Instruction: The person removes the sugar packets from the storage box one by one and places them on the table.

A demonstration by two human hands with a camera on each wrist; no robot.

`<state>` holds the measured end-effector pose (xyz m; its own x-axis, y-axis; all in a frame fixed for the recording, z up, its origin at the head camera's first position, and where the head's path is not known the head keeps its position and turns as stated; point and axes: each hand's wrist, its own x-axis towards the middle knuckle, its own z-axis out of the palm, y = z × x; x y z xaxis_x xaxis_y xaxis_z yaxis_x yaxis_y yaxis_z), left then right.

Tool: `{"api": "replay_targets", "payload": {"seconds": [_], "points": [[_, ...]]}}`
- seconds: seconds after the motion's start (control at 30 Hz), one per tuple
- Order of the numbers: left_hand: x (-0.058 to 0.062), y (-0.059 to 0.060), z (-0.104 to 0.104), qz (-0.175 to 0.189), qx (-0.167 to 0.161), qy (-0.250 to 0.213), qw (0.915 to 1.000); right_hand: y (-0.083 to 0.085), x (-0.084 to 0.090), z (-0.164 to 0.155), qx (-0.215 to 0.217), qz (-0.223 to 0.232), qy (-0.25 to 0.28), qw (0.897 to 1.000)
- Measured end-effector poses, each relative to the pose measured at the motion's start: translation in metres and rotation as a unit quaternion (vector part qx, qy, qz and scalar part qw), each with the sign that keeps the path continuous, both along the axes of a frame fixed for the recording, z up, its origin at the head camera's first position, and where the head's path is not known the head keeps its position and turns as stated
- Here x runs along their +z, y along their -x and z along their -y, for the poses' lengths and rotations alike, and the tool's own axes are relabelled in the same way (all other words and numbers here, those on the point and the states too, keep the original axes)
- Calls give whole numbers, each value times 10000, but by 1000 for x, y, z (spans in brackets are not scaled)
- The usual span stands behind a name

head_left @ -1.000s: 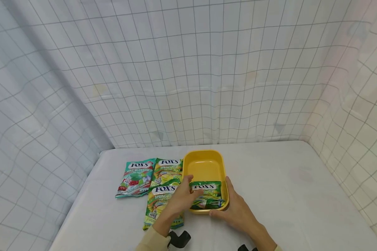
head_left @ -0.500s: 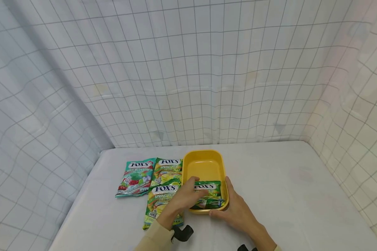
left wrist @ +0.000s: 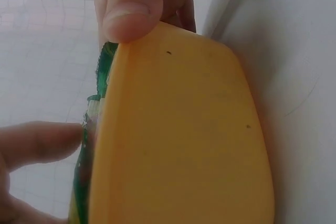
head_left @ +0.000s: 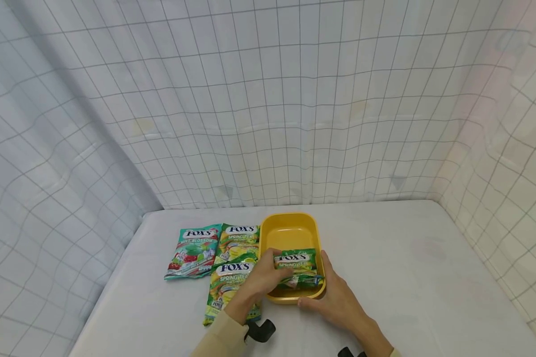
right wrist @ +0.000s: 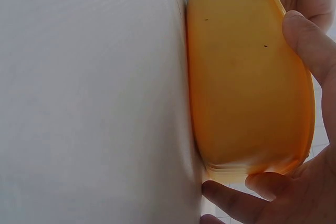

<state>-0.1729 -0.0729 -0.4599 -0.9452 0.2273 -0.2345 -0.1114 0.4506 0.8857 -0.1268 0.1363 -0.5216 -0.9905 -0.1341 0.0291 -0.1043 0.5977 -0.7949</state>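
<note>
A green FOX'S Spring Tea candy bag (head_left: 298,265) sits in the near half of a yellow plastic container (head_left: 291,238), tilted, its lower edge folded up. My left hand (head_left: 264,275) reaches over the container's left side and grips this bag by its left end, thumb across the front; the other fingertips are hidden. In the left wrist view, the thumb (left wrist: 47,142) meets the edge of the bag. My right hand (head_left: 337,303) holds the container by its near right corner. The right wrist view has that thumb (right wrist: 310,40) at the rim and the fingers (right wrist: 236,200) around the side wall.
Left of the container lie two more Spring Tea bags, the far one (head_left: 237,244) partly under the near one (head_left: 227,285). A teal Mint Blossom bag (head_left: 196,252) is beside them. White cloth (head_left: 406,277) covers the table, and a checked curtain (head_left: 286,124) hangs behind.
My left hand first slid right over the candy bag, then the bag shifted upward and away from the container's near end, tilting. My right hand and the container have stayed put.
</note>
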Motion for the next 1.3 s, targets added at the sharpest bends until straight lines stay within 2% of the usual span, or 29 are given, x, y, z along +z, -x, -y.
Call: {"api": "replay_targets", "payload": {"seconds": [0.2, 0.73, 1.03, 1.1, 1.3], "points": [[1, 2, -1, 98, 138, 173, 9997, -1, 1, 0, -23, -41, -56, 10000], [0, 2, -6, 134, 635, 69, 9979, 0, 3, 1, 0, 55, -2, 10000], [-7, 4, -11, 146, 971, 57, 9951, -1, 1, 1, -2, 52, 61, 10000], [-7, 4, -12, 132, 1008, -95, 9948, -1, 1, 1, 6, 44, 88, 10000], [-9, 3, -11, 5, 1027, -1028, 9894, -1, 2, 1, 19, -9, 97, 10000]]}}
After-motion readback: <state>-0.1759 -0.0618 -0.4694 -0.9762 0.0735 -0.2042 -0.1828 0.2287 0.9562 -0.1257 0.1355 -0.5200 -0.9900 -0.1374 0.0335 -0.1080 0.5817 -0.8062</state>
